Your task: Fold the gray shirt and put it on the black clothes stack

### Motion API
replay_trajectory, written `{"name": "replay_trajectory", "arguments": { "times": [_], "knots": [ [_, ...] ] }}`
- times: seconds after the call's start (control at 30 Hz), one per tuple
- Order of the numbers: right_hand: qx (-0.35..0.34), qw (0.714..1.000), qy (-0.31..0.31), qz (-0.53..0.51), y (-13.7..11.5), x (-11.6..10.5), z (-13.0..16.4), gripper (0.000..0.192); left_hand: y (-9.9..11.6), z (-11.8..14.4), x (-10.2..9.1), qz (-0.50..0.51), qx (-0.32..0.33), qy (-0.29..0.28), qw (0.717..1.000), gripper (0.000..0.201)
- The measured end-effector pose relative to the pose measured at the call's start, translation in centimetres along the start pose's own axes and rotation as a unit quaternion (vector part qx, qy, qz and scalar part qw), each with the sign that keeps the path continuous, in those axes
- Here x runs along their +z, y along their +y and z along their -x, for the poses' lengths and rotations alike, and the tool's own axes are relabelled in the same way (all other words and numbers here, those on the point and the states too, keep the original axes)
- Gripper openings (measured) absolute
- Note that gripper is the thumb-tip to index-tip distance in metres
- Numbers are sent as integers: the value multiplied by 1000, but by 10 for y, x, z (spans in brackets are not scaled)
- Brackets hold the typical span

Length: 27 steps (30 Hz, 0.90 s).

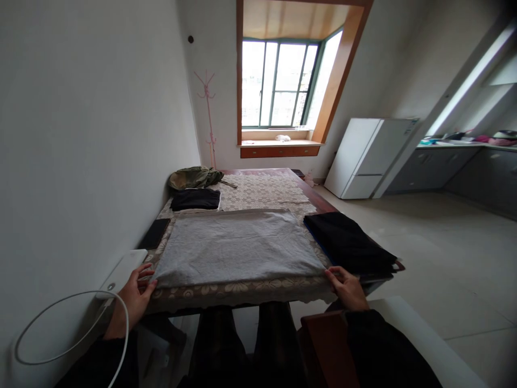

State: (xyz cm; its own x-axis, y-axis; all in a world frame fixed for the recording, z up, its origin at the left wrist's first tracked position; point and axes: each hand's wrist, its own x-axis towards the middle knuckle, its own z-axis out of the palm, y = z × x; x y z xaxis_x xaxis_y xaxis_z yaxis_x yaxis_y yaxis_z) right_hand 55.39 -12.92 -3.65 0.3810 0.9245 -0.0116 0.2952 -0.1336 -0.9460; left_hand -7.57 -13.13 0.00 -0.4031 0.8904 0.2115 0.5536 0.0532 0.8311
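I take the middle of the grey cloth (242, 245) as the centre of my clock, with twelve o'clock toward the window (278, 83). The grey cloth lies spread almost flat at the near edge of the table (328, 205), over the lace cover (262, 188), with some shallow wrinkles. My left hand (135, 296) is at its eight o'clock corner: the thumb touches the cloth, the fingers are bent and a little apart, and I cannot tell if they really pinch it. My right hand (348, 288) is at the four o'clock corner, thumb and forefinger closed on the edge in what looks like a light pinch.

I judge the cloth to be light, soft and limp, not slippery and not fragile. It has no stiffness of its own, so if I take it only in the middle, it will probably bunch. The two near corners are good places to hold, because equal tension between them should keep the edge straight. I would pinch all layers together, but how many there are I cannot see.

Close by at three o'clock is a black cloth (349, 242). At nine lies a dark slab (156, 234). Toward eight, just beside my left hand, is a white block (125, 267), and a white cable (75, 294) loops near this wrist, so sideways movement there needs care.
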Motion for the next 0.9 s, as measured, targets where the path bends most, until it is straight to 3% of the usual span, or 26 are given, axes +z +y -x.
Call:
{"name": "replay_trajectory", "arguments": {
  "times": [0.17, 0.3, 0.5, 0.63, 0.77, 0.9],
  "knots": [
    [35, 996, 4, -79, 1, -11, 8, 42, -3, -5, -14, 8, -12, -13, 1000, 49],
    [92, 991, -21, -91, 8, -12, 22, 41, 0, 7, -25, -46, -18, -21, 999, 36],
    [115, 981, -20, -153, 9, 1, 28, 50, 1, 33, -22, -159, 135, 17, 978, 26],
    [115, 979, -14, -166, 8, 10, 22, 59, -10, 35, -18, -196, 214, -5, 957, 29],
    [81, 980, 16, -182, 14, 20, 21, 65, -13, 33, -17, -197, 250, -24, 948, 35],
    [22, 977, 39, -209, 17, 25, 29, 66, -7, 33, -18, -179, 246, -40, 952, 29]
  ]
}}
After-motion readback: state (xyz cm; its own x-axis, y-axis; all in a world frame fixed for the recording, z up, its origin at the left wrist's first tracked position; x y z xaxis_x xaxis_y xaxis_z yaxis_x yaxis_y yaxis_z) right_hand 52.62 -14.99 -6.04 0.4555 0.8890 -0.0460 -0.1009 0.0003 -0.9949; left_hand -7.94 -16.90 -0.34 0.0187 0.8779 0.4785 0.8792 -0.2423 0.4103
